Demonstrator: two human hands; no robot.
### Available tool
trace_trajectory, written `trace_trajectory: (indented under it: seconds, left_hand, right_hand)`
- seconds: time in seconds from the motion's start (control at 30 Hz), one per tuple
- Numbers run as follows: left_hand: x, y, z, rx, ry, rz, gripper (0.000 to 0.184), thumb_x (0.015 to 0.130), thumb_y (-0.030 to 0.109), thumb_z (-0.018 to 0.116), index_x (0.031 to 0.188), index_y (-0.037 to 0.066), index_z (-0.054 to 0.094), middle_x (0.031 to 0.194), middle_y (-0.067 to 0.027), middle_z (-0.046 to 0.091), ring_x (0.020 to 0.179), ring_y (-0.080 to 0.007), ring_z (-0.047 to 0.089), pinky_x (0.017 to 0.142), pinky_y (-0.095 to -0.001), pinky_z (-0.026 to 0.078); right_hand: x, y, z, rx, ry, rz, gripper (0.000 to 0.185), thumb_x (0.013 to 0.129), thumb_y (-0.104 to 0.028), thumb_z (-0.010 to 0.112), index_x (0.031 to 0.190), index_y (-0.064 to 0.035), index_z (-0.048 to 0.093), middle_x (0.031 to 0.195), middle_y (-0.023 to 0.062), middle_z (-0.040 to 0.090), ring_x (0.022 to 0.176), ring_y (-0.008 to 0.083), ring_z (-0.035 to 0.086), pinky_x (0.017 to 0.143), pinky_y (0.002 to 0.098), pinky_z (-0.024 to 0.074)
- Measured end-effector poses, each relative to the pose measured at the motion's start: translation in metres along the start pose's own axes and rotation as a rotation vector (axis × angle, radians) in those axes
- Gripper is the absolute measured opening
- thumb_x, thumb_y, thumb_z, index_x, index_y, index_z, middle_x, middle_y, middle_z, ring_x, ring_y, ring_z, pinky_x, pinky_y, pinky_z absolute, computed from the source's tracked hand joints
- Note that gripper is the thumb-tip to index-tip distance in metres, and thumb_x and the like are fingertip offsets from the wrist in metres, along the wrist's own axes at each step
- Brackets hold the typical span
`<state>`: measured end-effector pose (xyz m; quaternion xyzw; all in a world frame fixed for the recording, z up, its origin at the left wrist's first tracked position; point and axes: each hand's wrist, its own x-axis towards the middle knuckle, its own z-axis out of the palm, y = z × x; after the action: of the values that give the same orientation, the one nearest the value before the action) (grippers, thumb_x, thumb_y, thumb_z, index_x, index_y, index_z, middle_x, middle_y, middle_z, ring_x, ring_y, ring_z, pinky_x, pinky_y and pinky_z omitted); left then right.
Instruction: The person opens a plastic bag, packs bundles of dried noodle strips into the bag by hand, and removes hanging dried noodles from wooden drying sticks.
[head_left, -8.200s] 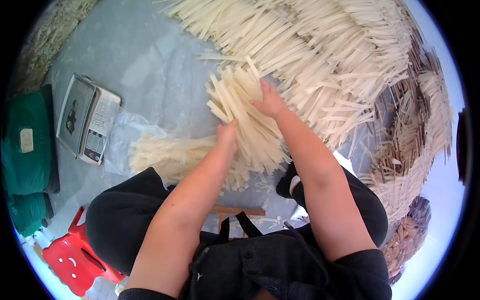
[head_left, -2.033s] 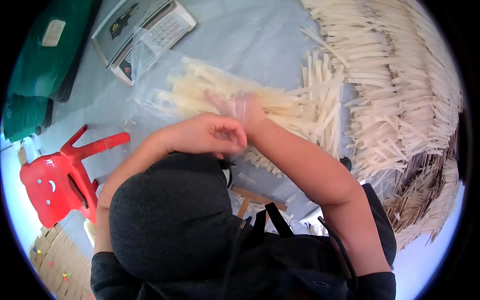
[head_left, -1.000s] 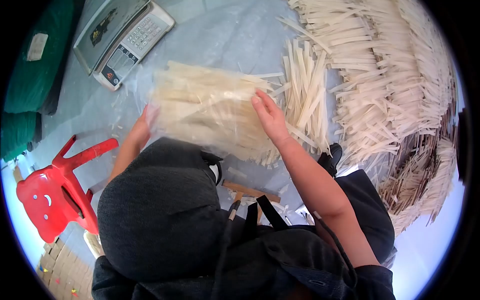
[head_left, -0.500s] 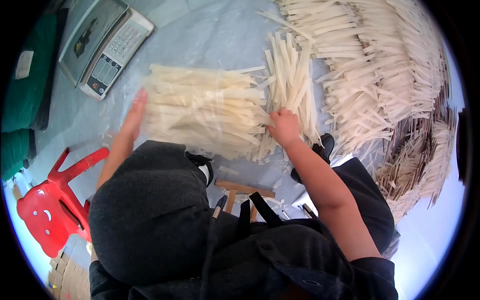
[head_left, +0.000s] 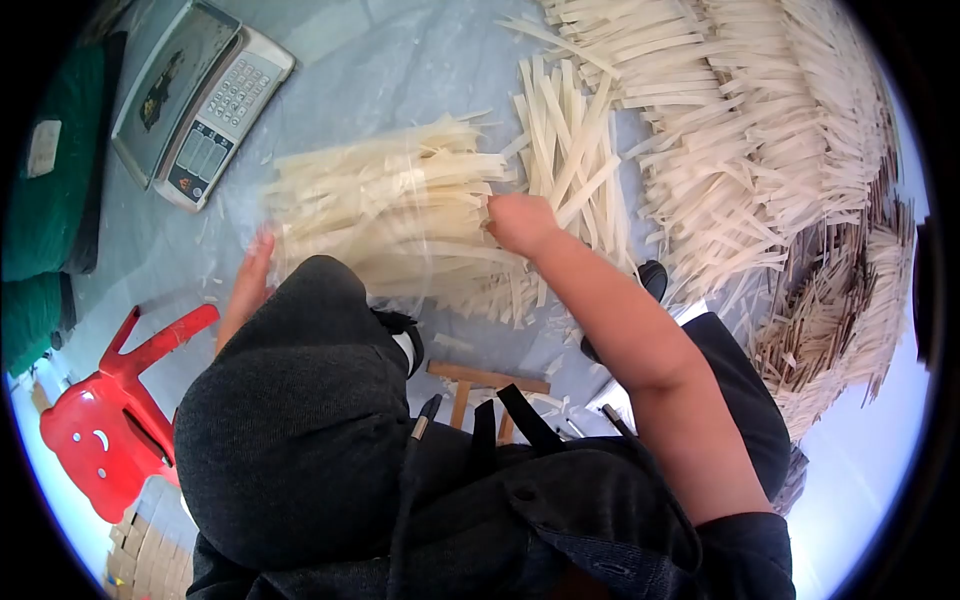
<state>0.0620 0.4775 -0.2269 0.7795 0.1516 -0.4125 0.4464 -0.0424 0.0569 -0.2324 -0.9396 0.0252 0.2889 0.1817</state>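
Centrally, flat cream strips (head_left: 455,172) in a clear plastic bag (head_left: 345,200) lie between the curled right hand (head_left: 517,222) and outstretched left hand (head_left: 255,268). I cannot tell either grip's hold.

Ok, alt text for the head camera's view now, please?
A person's left hand and right hand flank a bundle of pale, flat strips partly inside clear plastic. Beyond, a digital scale sits at left and heaped strips at right.

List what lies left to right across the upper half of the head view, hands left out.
Dark green bulging bundle, white electronic scale with a grey tray, clear plastic bag of pale flat strips, loose pile of pale flat strips, large layered heap of pale strips.
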Motion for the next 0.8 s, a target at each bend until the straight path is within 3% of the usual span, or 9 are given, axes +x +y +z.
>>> trace_trajectory:
  seconds: [0.1,0.17,0.23,0.37,0.43,0.5,0.57,0.63,0.8]
  left_hand:
    - [0.0,0.023,0.018,-0.213,0.211,0.057,0.076,0.094,0.054,0.052,0.154,0.022,0.02,0.158,-0.0108,0.021,0.145,-0.0274,0.018,0.112,-0.0532,0.018]
    - [0.012,0.017,0.016,-0.149,0.177,0.068,0.077,0.093,0.053,0.054,0.154,0.02,0.02,0.157,-0.0126,0.024,0.144,-0.0283,0.021,0.112,-0.0489,0.021]
    - [0.026,0.004,0.015,-0.077,0.137,0.082,0.078,0.093,0.052,0.056,0.154,0.018,0.02,0.156,-0.0143,0.026,0.143,-0.0291,0.024,0.113,-0.0447,0.023]
    - [0.049,-0.021,0.002,0.041,0.435,0.319,0.08,0.09,0.041,0.065,0.151,0.006,0.024,0.153,-0.0197,0.029,0.142,-0.0314,0.027,0.114,-0.0395,0.024]
    - [0.05,-0.018,0.0,0.08,0.533,0.436,0.081,0.089,0.037,0.067,0.149,0.003,0.026,0.152,-0.0211,0.03,0.141,-0.0325,0.027,0.114,-0.0402,0.023]
    - [0.045,0.001,-0.008,0.462,0.865,0.686,0.077,0.088,0.028,0.068,0.147,0.0,0.029,0.149,-0.024,0.032,0.14,-0.0353,0.029,0.114,-0.0422,0.023]
    - [0.016,0.059,0.006,0.519,0.873,0.826,0.075,0.088,0.026,0.068,0.147,0.001,0.03,0.148,-0.0244,0.033,0.14,-0.0361,0.03,0.114,-0.0428,0.023]
    - [0.0,0.105,0.027,0.569,0.864,0.98,0.072,0.087,0.023,0.067,0.147,0.002,0.031,0.148,-0.0249,0.033,0.139,-0.0368,0.031,0.113,-0.0435,0.024]
    - [0.003,0.147,0.051,0.617,0.48,1.039,0.061,0.087,0.017,0.064,0.143,0.012,0.042,0.15,-0.021,0.031,0.139,-0.0374,0.03,0.113,-0.0441,0.025]
  right_hand:
    - [-0.018,0.025,-0.024,0.013,-0.117,0.112,0.02,0.081,-0.016,0.059,0.097,-0.0061,0.065,0.095,0.0168,0.068,0.091,0.0346,0.066,0.078,0.0419,0.0525]
    - [-0.035,0.056,-0.031,0.037,-0.15,0.137,0.024,0.08,-0.018,0.061,0.1,-0.0059,0.066,0.098,0.0172,0.068,0.094,0.0338,0.066,0.079,0.041,0.0522]
    - [-0.056,0.086,-0.024,0.42,-0.135,0.303,0.035,0.079,-0.016,0.063,0.113,-0.0082,0.066,0.103,0.0163,0.069,0.097,0.0289,0.066,0.083,0.036,0.0509]
    - [-0.095,0.122,-0.018,0.665,-0.091,0.32,0.041,0.079,-0.013,0.063,0.12,-0.0086,0.064,0.103,0.0132,0.068,0.095,0.0238,0.064,0.084,0.0321,0.0495]
    - [-0.111,0.139,-0.012,0.626,0.114,0.317,0.039,0.08,-0.012,0.062,0.118,-0.0067,0.065,0.101,0.0095,0.068,0.092,0.0193,0.063,0.084,0.0309,0.0487]
    - [-0.121,0.174,0.01,0.684,0.201,0.277,0.038,0.081,-0.012,0.06,0.118,-0.0072,0.066,0.099,0.0077,0.068,0.089,0.0175,0.063,0.082,0.0305,0.0489]
    - [-0.123,0.184,0.008,0.739,0.292,0.235,0.038,0.081,-0.012,0.059,0.118,-0.0076,0.066,0.097,0.006,0.068,0.087,0.0157,0.062,0.08,0.03,0.0492]
    - [-0.13,0.172,-0.024,1.112,0.3,0.447,0.038,0.082,-0.013,0.057,0.118,-0.0103,0.068,0.092,0.0024,0.066,0.081,0.0111,0.06,0.074,0.0262,0.0484]
    - [-0.153,0.22,0.005,0.949,0.418,0.649,0.03,0.081,-0.011,0.053,0.102,-0.0079,0.075,0.078,0.0024,0.065,0.067,0.0085,0.057,0.063,0.0235,0.0467]
